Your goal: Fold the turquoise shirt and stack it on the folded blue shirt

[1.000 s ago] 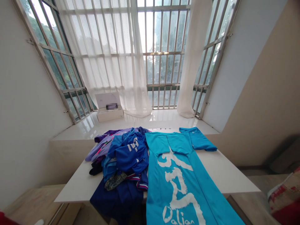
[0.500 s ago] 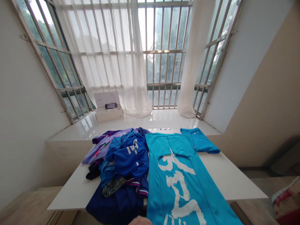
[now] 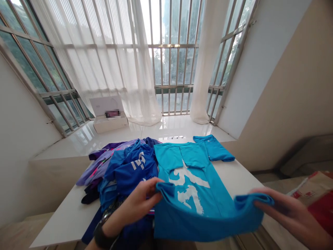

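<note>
- Evidently part-folded, the turquoise shirt [image 3: 209, 201] extends from both grips onto the worktop [image 3: 240, 182] beyond them; its sleeves appear already turned inward, whereas the raised near end is not yet laid over the body.
- Beyond the right grip, a blue garment [image 3: 215, 151] lies in a compact, seemingly finished fold.
- Left of and beyond the left grip, a heap of clothes [image 3: 125, 170] lies crumpled, apparently unfolded.
- Left hand [image 3: 142, 199]: grip closed, thumb and fingers pinching one side of the raised end; forearm slants up and inward, with a dark wristband [image 3: 102, 238] at the wrist.
- Right hand [image 3: 288, 210], slightly blurred: grip closed on the opposite side, fingers directed inward; the cloth sags between the two grips.
</note>
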Demonstrator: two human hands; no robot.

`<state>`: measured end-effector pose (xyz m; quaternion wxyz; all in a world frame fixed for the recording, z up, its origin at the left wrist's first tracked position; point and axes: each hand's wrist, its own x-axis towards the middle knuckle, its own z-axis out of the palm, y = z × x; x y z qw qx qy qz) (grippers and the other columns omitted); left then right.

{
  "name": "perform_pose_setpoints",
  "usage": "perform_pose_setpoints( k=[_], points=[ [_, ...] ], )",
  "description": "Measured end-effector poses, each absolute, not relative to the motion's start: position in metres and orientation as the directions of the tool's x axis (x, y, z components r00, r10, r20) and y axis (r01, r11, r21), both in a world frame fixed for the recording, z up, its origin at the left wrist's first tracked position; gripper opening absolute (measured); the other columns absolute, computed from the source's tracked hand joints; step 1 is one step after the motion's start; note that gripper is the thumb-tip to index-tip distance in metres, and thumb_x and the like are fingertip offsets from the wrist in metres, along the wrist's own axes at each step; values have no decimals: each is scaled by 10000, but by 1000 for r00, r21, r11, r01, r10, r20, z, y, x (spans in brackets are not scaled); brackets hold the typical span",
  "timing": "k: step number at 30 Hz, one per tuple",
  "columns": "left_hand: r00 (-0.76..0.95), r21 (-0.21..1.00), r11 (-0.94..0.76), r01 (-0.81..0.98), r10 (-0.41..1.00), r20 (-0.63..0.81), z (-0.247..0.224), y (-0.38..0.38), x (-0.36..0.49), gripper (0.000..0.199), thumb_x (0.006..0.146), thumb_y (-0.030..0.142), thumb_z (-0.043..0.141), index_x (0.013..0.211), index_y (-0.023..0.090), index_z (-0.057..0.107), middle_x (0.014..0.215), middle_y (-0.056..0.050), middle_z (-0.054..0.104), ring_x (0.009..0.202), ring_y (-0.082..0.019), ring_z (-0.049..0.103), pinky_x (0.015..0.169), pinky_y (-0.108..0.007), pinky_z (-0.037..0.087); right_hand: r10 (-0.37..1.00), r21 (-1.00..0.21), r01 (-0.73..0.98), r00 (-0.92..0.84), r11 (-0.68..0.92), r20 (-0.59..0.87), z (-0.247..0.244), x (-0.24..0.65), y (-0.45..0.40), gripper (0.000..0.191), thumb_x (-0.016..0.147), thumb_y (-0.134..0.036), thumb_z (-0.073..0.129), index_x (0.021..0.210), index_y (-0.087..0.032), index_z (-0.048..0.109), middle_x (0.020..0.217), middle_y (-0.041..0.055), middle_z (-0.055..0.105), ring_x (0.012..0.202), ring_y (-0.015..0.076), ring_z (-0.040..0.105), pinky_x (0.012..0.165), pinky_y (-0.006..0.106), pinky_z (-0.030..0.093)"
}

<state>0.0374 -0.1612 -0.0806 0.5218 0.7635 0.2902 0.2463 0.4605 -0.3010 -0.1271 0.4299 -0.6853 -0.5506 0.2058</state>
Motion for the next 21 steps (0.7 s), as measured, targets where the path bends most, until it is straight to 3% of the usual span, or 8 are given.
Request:
perform_pose_setpoints(
  k=[2,5,8,12,15,18,21],
  points=[
    [695,952,-263,156,715,83,-93,-121,59,292,911,337,563,1105,132,641,884,-61,676,834,-188,623,728,-255,482,973,-859,508,224,-67,57,-120,461,-252,470,734,-616,701,1044,-264,736,878,70,757,786,272,687,692,370,592],
    [629,856,-361,370,775,54,-128,-77,79,256,812,188,560,1035,117,665,747,-27,629,698,-171,576,642,-255,430,996,-895,445,87,-35,4,-135,458,-190,523,723,-647,673,996,-205,728,989,90,761,915,294,693,790,393,582],
    [532,730,-404,552,844,64,-157,-59,85,297,760,150,557,1028,123,682,667,6,573,637,-162,526,611,-258,381,991,-803,593,130,-66,14,-166,458,-159,484,697,-640,642,872,-197,731,923,95,769,876,306,696,777,399,560],
    [501,720,-389,575,863,66,-165,-58,84,268,796,283,612,1007,137,689,657,10,566,638,-169,534,589,-254,365,985,-748,656,173,-99,21,-188,463,-153,461,706,-594,616,906,-194,727,913,99,765,848,300,692,729,376,541],
    [491,696,-409,591,866,92,-161,-57,82,195,829,253,580,955,141,678,659,10,574,636,-164,551,596,-252,375,979,-709,697,201,-113,42,-189,466,-151,458,748,-580,575,941,-190,716,827,83,748,765,269,673,660,355,517],
    [491,612,-433,662,867,83,-158,-57,83,133,841,191,575,939,153,656,718,-12,620,695,-177,601,635,-255,415,970,-677,726,231,-120,76,-190,465,-146,388,763,-540,564,901,-205,703,809,70,739,729,245,664,667,351,515],
    [462,454,-447,770,883,86,-154,-65,87,204,860,129,557,1050,153,628,952,-84,681,887,-221,655,748,-283,480,958,-653,749,257,-113,128,-191,458,-146,338,785,-503,551,917,-222,687,932,86,743,794,255,674,738,380,534]
  ],
)
